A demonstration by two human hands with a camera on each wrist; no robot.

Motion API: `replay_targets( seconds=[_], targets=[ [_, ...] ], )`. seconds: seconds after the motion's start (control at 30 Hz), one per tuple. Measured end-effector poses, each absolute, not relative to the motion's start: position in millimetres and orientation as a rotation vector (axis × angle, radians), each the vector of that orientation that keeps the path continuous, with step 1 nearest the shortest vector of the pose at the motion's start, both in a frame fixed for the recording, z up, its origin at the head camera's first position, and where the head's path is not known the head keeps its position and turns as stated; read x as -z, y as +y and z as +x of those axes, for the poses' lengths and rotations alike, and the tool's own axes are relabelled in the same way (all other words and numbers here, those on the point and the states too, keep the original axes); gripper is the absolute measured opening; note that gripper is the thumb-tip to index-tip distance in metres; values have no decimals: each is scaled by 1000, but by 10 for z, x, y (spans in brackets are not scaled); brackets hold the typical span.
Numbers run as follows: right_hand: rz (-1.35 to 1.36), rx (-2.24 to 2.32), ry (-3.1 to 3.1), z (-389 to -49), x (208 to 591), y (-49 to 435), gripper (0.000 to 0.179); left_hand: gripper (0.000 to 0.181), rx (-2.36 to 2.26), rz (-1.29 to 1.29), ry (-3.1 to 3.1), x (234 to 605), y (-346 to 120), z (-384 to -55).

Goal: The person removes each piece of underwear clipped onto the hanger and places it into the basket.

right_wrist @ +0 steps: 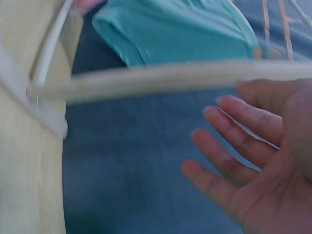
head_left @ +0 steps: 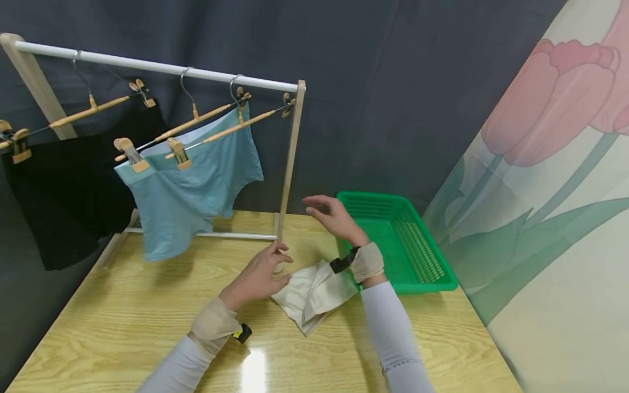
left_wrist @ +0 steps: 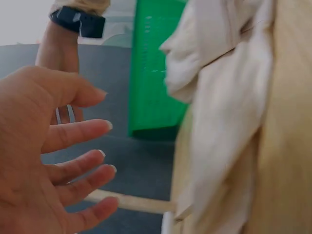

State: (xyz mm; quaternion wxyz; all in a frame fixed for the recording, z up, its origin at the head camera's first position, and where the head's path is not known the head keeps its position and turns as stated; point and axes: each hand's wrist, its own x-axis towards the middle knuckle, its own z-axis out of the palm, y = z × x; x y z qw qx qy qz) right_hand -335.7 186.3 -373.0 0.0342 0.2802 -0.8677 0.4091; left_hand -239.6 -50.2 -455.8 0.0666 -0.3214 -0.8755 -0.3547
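My left hand is raised just left of a crumpled cream cloth garment on the table, its fingers spread and holding nothing. In the left wrist view the cream garment lies beyond the fingertips. Farther back, my right hand hovers between the rack's right post and the green basket, fingers loosely extended. The right wrist view shows this hand with nothing in it, near the wooden post. Light blue shorts hang by clips from a hanger on the rack.
Black shorts hang farther left on the rack's white rail. A further clip hanger hangs at the right end, in front of the blue shorts. A dark curtain stands behind, and a tulip-print sheet borders the right side.
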Motion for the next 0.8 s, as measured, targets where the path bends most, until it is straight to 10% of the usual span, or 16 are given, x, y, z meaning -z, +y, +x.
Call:
replay_targets(
  seconds=[0.8],
  targets=[
    [289,-895,-2720,-2398,3995,4282,40,79,644,-1229,-2768,4925,14,-2242]
  ],
)
